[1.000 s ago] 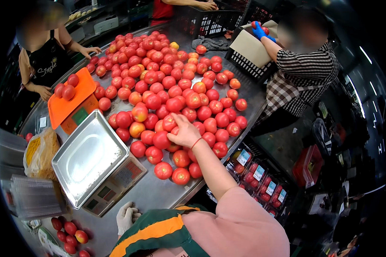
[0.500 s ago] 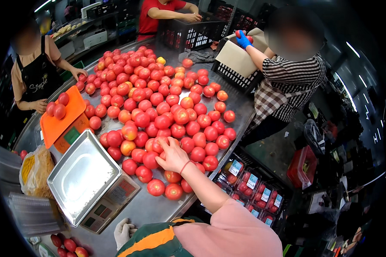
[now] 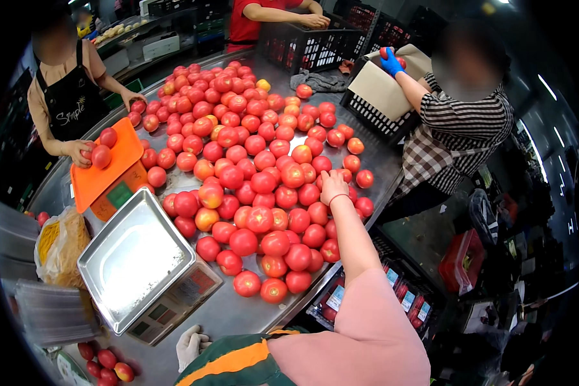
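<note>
A broad heap of red tomatoes (image 3: 260,219) covers the metal table (image 3: 238,309) before me. My right hand (image 3: 333,187), bare with a thin red band at the wrist, reaches to the heap's right side. Its fingers stretch out over tomatoes there, and none is lifted. Low in the view, by the table's near edge, my left hand (image 3: 190,347) wears a pale glove. Its fingers are loosely bent and partly apart, with nothing seen in them; my green and orange clothing hides some of it. Between that hand and the heap stands a scale (image 3: 138,260) with a bare metal pan.
A person at the left has hands on tomatoes beside an orange tray (image 3: 109,164). Another, blue-gloved, holds tomatoes over a paper-lined black crate (image 3: 383,106). A third reaches into a black crate (image 3: 312,48). Packed tomato boxes (image 3: 405,299) sit below right; clear stacked containers (image 3: 51,315) stand left.
My right hand has moved right and farther away, from the near middle of the heap to its right side. The view has shifted slightly. The left-hand person's hand now touches tomatoes on the orange tray.
</note>
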A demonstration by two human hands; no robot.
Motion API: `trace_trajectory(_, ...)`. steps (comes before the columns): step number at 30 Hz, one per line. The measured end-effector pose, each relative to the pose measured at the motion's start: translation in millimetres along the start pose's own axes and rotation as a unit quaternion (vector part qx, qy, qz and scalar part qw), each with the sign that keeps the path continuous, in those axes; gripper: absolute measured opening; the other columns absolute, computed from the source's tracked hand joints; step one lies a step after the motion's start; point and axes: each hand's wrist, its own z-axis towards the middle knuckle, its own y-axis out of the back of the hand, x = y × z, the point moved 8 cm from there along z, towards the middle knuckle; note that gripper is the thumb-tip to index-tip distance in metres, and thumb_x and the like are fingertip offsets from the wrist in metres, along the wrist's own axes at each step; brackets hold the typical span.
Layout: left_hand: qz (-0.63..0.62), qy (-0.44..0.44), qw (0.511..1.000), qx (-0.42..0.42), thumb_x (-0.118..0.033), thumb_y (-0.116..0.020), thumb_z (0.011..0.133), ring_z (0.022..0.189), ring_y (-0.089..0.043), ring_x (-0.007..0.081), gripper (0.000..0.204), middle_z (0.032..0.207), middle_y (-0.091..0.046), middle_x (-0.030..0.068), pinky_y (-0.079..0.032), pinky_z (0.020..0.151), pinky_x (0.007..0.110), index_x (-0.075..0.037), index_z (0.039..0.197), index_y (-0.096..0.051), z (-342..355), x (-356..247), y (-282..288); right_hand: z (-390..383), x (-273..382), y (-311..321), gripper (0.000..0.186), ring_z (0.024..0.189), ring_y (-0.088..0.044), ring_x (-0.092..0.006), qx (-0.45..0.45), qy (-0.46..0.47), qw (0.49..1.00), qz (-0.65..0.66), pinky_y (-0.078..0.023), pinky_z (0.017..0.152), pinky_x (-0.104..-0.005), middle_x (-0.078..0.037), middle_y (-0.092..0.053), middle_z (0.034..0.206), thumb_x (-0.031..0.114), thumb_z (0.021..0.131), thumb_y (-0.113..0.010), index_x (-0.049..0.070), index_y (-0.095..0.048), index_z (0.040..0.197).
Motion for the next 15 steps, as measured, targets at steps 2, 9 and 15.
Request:
trace_trajectory(2, 0.003, 0.002, 1.0, -0.003, -0.007, -0.047, 0.087, 0.059, -0.059, 0.0146, 0.035, 0.081, -0.061, 0.0136, -0.045, 0.051, 0.022, 0.006, 0.119, -0.048, -0.6, -2.8, -2.4, 9.7, 1.2, -10.6, 0.041, 0.113, -0.046, -0.0328, -0.008, 0.006, 1.0, -0.009, -0.045, 0.092, -0.0423, -0.014, -0.046, 0.118, 0.009, 0.075, -0.061, 0.013, -0.053, 0.114)
trace_trajectory(9, -0.011, 0.004, 1.0, -0.009, -0.007, -0.047, 0.086, 0.061, -0.06, 0.0158, 0.035, 0.082, -0.061, 0.014, -0.048, 0.054, 0.023, 0.006, 0.119, -0.049, -3.1, -4.1, -0.2, 3.0, 11.2, 2.4, 0.04, 0.111, -0.047, -0.0352, 0.03, 0.03, 0.999, 0.029, -0.044, 0.094, -0.0409, -0.016, -0.048, 0.117, 0.007, 0.072, -0.059, 0.013, -0.055, 0.112)
trace_trajectory(15, -0.006, 0.003, 1.0, -0.007, -0.007, -0.047, 0.086, 0.061, -0.06, 0.016, 0.035, 0.081, -0.061, 0.0135, -0.048, 0.054, 0.023, 0.006, 0.118, -0.049, -7.4, -10.7, -6.4, 20.9, 6.0, 19.2, 0.025, 0.101, -0.053, -0.0368, -0.07, 0.079, 0.97, 0.219, -0.043, 0.093, -0.0412, -0.021, -0.057, 0.104, 0.014, 0.075, -0.058, 0.007, -0.06, 0.099)
